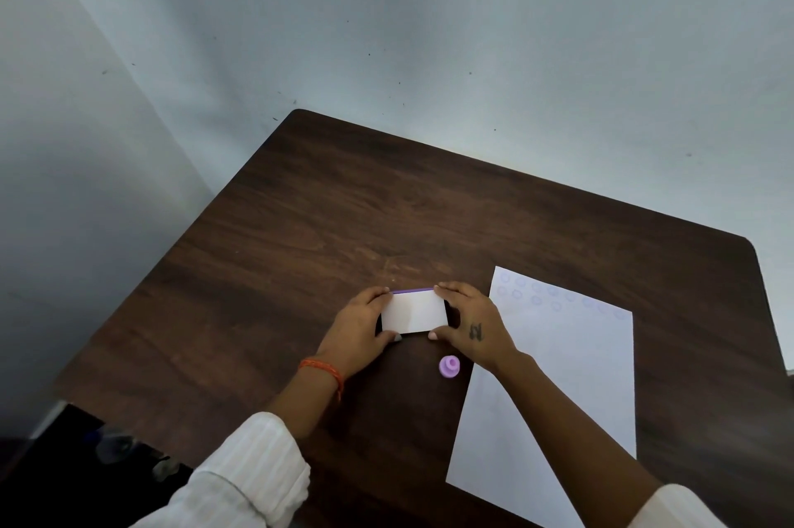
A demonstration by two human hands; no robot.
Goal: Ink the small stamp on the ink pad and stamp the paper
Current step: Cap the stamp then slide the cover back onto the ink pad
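A plain, bare room, perhaps a simple office or study corner; the frame does not settle which. A dark wood-grain surface (386,226) with rounded corners is pushed into a corner where two pale blue-grey walls (472,33) meet at about 11 o'clock. The walls are unpainted-looking, flecked with small dark marks. A sheet of paper (558,377) at 4 o'clock gives a desk-work feel. At 8 o'clock, below the surface's edge, the floor is dark and unclear.

A single wide-angle head view looks forward and down from near the person's chest side, onto the dark tabletop (429,218), with pale wall (429,33) filling its upper half.
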